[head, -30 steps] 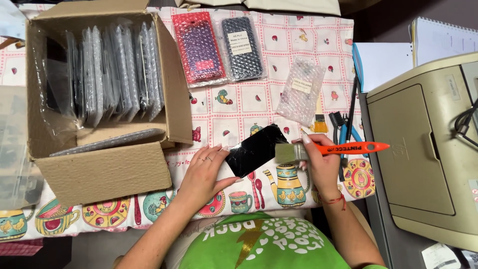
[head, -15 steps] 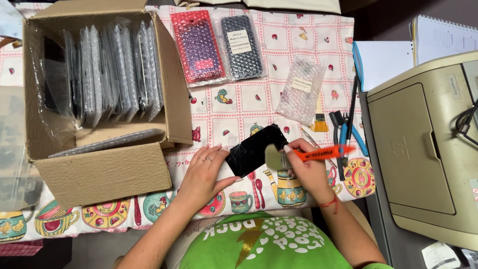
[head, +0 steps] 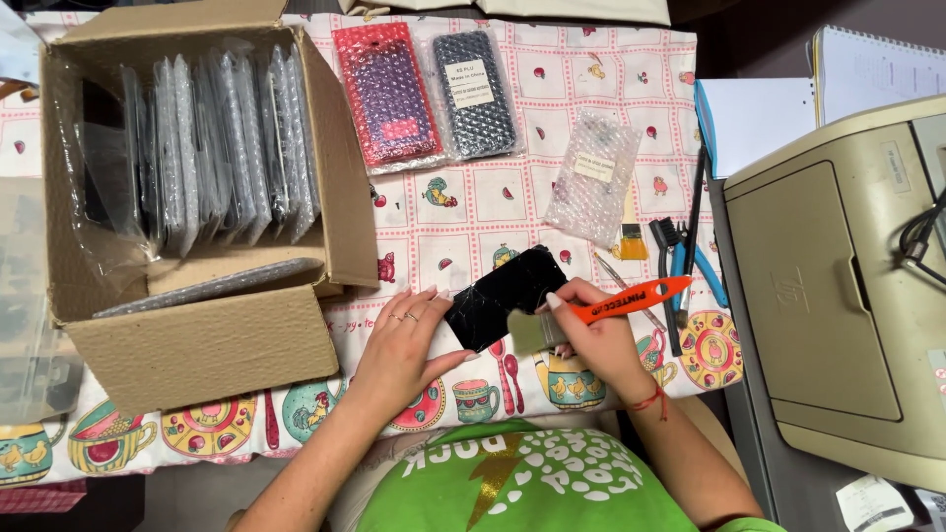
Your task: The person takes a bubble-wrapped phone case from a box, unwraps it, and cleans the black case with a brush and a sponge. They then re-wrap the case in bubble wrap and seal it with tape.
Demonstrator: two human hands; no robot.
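In the head view, a black phone screen (head: pixel 505 298) was held tilted just above the patterned tabletop (head: pixel 473 212), steadied at its lower edge by the left hand (head: pixel 402 345) with fingers narrowly spread. An orange-handled brush (head: pixel 601 307) was gripped by the right hand (head: pixel 596 335), bristles touching the screen. A cardboard box (head: pixel 197 345) of wrapped parts stood at left.

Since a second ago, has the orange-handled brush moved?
Yes. The brush in the right hand has slid left onto the black phone, away from the printer.

Glossy cracked glass panel (head: pixel 505 296); matt cardboard box (head: pixel 212 335).
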